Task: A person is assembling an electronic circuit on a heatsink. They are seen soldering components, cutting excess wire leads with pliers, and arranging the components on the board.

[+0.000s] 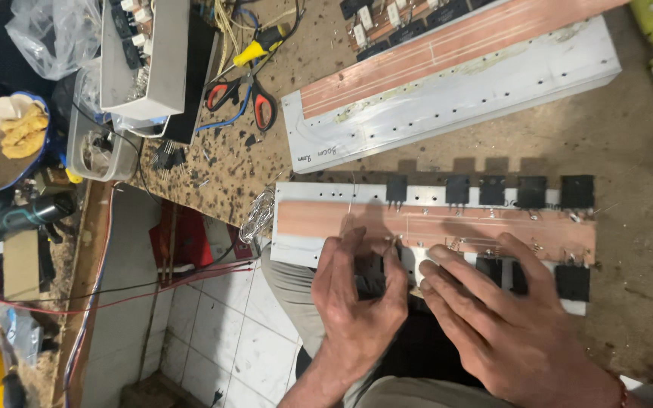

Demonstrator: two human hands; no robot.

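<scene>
A long aluminium heatsink bar with a copper-clad strip lies at the near edge of the workbench. Several black transistors sit along its far side, and others along its near side. My left hand pinches a black transistor at the bar's near edge. My right hand lies flat beside it, fingertips touching the near edge of the strip by the same part.
A second aluminium bar with a copper strip lies farther back. Red-handled scissors, a yellow-handled screwdriver and a grey metal box are at the far left. A coil of solder wire rests by the bench edge.
</scene>
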